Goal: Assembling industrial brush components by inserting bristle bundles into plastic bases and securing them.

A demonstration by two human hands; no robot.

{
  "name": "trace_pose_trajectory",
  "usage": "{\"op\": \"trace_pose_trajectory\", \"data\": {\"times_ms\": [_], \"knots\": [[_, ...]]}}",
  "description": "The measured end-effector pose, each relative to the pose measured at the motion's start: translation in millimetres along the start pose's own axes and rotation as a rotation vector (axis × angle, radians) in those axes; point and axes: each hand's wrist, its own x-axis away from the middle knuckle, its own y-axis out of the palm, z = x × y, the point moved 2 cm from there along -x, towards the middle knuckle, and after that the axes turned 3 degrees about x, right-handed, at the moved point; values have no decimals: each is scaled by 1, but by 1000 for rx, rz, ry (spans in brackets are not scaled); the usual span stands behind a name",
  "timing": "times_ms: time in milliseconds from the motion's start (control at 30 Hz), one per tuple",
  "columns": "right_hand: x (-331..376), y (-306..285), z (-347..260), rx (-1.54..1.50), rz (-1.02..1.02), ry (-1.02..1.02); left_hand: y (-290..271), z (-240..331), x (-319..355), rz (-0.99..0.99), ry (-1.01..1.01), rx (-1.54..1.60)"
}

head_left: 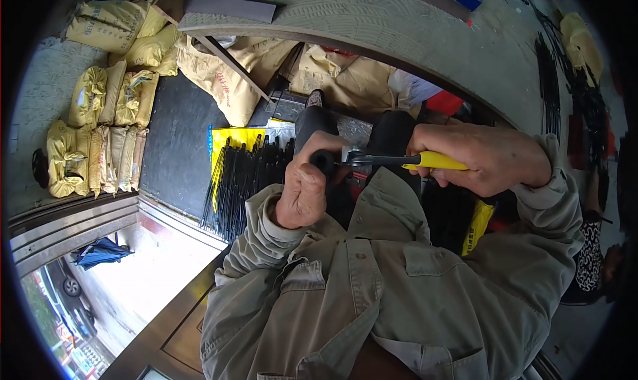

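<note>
**Hands working a yellow-handled tool on a black rod**

The left hand [307, 180] is clenching around a black rod end [323, 160] at chest height. The right hand [480, 157] is gripping a yellow-handled metal tool [405, 159], whose metal head is touching the rod, above a bundle of black rods [242, 177].

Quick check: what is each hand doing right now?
Left hand: closed around a black rod.
Right hand: closed on yellow-handled pliers.

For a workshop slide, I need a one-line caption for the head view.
Left hand grips a black rod while the right hand works yellow-handled pliers on it.
</note>
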Motion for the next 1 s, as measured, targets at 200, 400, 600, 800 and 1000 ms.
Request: {"op": "trace_pose_trajectory", "data": {"times_ms": [200, 400, 600, 800, 1000], "knots": [[-13, 2, 4, 141, 112, -89, -5, 1, 0, 63, 34, -160], [-17, -9, 54, 525, 744, 75, -57, 25, -5, 610, 344, -95], [15, -35, 161, 885, 919, 451, -143, 184, 114, 592, 984, -140], [51, -40, 174, 922, 1067, 422, -190, 90, 104, 849, 615, -663], [117, -34, 257, 669, 1386, 714, -274, -149, 116, 559, -363, -887]]}}
